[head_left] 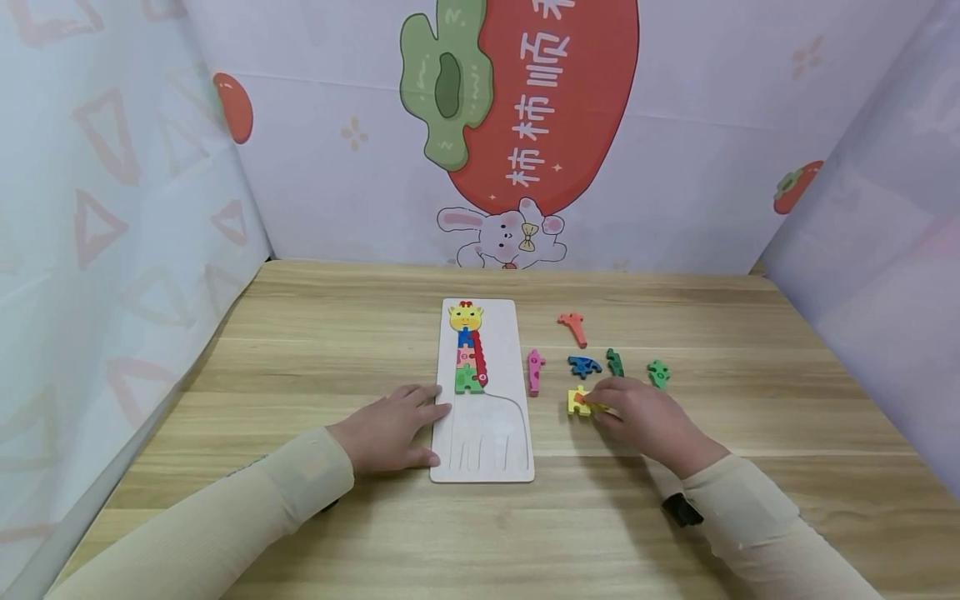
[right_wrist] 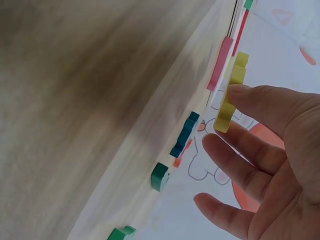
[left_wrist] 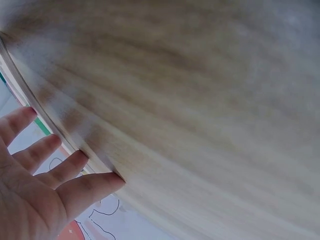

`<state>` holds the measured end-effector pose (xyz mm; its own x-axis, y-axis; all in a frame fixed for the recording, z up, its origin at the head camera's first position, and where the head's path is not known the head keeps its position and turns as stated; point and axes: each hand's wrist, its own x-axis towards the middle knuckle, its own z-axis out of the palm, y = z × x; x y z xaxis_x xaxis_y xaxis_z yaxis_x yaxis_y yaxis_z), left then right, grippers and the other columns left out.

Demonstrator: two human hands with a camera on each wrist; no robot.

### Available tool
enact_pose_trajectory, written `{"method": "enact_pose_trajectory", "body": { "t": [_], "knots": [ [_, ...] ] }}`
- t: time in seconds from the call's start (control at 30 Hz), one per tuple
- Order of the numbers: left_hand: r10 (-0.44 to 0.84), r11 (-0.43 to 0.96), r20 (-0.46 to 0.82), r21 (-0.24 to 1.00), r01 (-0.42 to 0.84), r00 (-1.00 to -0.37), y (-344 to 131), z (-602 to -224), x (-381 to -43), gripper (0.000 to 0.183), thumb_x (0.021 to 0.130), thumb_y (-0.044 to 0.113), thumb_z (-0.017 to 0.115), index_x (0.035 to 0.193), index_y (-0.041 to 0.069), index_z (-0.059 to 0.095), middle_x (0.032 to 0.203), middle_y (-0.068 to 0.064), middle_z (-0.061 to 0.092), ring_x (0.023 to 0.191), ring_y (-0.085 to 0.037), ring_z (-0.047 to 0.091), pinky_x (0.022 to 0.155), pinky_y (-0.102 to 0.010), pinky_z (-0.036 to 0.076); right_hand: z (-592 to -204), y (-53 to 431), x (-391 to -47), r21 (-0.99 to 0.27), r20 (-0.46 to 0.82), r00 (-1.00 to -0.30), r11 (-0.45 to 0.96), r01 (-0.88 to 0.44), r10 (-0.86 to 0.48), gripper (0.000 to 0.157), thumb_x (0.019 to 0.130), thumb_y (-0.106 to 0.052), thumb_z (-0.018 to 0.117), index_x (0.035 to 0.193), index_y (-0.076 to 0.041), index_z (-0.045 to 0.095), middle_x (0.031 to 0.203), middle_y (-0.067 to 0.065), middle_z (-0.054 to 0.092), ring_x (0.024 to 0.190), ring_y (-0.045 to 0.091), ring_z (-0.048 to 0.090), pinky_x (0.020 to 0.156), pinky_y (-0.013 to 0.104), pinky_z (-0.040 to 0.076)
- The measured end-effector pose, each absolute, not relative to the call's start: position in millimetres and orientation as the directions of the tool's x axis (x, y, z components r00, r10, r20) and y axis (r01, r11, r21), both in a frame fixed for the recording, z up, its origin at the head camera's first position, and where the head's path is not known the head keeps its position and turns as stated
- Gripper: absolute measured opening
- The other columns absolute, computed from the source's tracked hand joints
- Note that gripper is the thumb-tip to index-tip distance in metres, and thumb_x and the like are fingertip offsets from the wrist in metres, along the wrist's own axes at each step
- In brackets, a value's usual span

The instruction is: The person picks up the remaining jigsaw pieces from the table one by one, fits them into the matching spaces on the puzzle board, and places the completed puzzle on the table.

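My right hand (head_left: 648, 417) pinches a yellow jigsaw piece (head_left: 576, 404) with an orange patch between thumb and fingers. In the right wrist view that yellow piece (right_wrist: 231, 102) stands out from the table on edge. My left hand (head_left: 386, 429) rests with spread fingers along the left edge of a white puzzle board (head_left: 491, 433); its fingertips touch that edge in the left wrist view. On the board a yellow giraffe head (head_left: 466, 318) tops a neck of blue, pink and green pieces (head_left: 469, 381), with a red strip (head_left: 479, 360) beside them. Thin outlines mark the lower board.
Loose pieces lie right of the board: a magenta one (head_left: 534, 372) near its edge, a blue one (head_left: 582, 367), an orange-red one (head_left: 574, 328) farther back, a dark green one (head_left: 615, 362) and a light green one (head_left: 658, 375). Printed cloth walls (head_left: 337, 192) enclose the wooden table (head_left: 337, 325).
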<state>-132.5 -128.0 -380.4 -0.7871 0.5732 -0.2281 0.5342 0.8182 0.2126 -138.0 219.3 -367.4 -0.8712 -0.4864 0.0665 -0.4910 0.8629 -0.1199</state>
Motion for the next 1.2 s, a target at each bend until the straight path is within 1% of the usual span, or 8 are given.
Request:
{"method": "enact_pose_trajectory", "body": {
  "t": [0.17, 0.47, 0.57, 0.8, 1.03, 1.2],
  "knots": [
    [0.576, 0.816, -0.226, 0.214, 0.536, -0.786, -128.5, -380.2, -132.2, 0.072, 0.075, 0.059, 0.058, 0.136, 0.023, 0.041, 0.143, -0.005, 0.030, 0.129, -0.027, 0.027, 0.098, -0.046, 0.034, -366.3, 215.4, -138.6, -0.118, 0.077, -0.869, 0.861, -0.495, -0.489, 0.022, 0.078, -0.018, 0.070, 0.100, -0.016, 0.069, 0.101, 0.002, 0.062, 0.092, 0.019, 0.059, 0.077, 0.038, 0.050],
    [0.567, 0.822, -0.230, 0.215, 0.527, -0.791, -129.7, -380.5, -131.4, 0.072, 0.075, 0.059, 0.058, 0.135, 0.024, 0.041, 0.144, -0.004, 0.029, 0.130, -0.027, 0.027, 0.099, -0.045, 0.034, -366.5, 209.9, -140.3, -0.153, 0.096, -0.864, 0.851, -0.503, -0.494, 0.022, 0.078, -0.018, 0.070, 0.100, -0.016, 0.069, 0.102, 0.001, 0.062, 0.094, 0.019, 0.058, 0.078, 0.037, 0.050],
    [0.568, 0.821, -0.231, 0.217, 0.528, -0.789, -130.0, -379.8, -130.9, 0.072, 0.075, 0.059, 0.058, 0.136, 0.023, 0.041, 0.144, -0.004, 0.029, 0.130, -0.027, 0.026, 0.099, -0.045, 0.034, -366.0, 208.3, -140.6, -0.149, 0.106, -0.858, 0.845, -0.514, -0.503, 0.022, 0.078, -0.018, 0.070, 0.100, -0.016, 0.069, 0.102, 0.001, 0.062, 0.092, 0.018, 0.058, 0.077, 0.036, 0.050],
    [0.569, 0.821, -0.229, 0.212, 0.530, -0.790, -129.7, -379.8, -130.8, 0.073, 0.075, 0.060, 0.057, 0.136, 0.024, 0.040, 0.144, -0.004, 0.028, 0.129, -0.026, 0.026, 0.099, -0.045, 0.034, -365.3, 204.3, -141.0, -0.140, 0.101, -0.853, 0.842, -0.522, -0.512, 0.022, 0.079, -0.018, 0.069, 0.101, -0.016, 0.069, 0.105, 0.002, 0.062, 0.094, 0.019, 0.058, 0.078, 0.037, 0.050],
    [0.569, 0.821, -0.226, 0.196, 0.535, -0.791, -127.6, -377.7, -130.7, 0.071, 0.076, 0.058, 0.058, 0.136, 0.023, 0.041, 0.143, -0.003, 0.029, 0.129, -0.025, 0.027, 0.099, -0.043, 0.035, -366.8, 201.4, -142.3, -0.130, 0.130, -0.839, 0.830, -0.543, -0.529, 0.022, 0.077, -0.017, 0.071, 0.099, -0.016, 0.070, 0.104, 0.002, 0.062, 0.095, 0.018, 0.059, 0.078, 0.036, 0.050],
    [0.567, 0.824, -0.226, 0.183, 0.537, -0.792, -126.8, -376.3, -129.7, 0.071, 0.076, 0.058, 0.058, 0.136, 0.023, 0.041, 0.143, -0.003, 0.030, 0.129, -0.024, 0.027, 0.098, -0.042, 0.035, -365.1, 197.4, -141.8, -0.136, 0.134, -0.841, 0.831, -0.540, -0.525, 0.023, 0.077, -0.019, 0.072, 0.099, -0.017, 0.070, 0.104, 0.002, 0.062, 0.095, 0.018, 0.058, 0.077, 0.036, 0.051]
  ]
}}
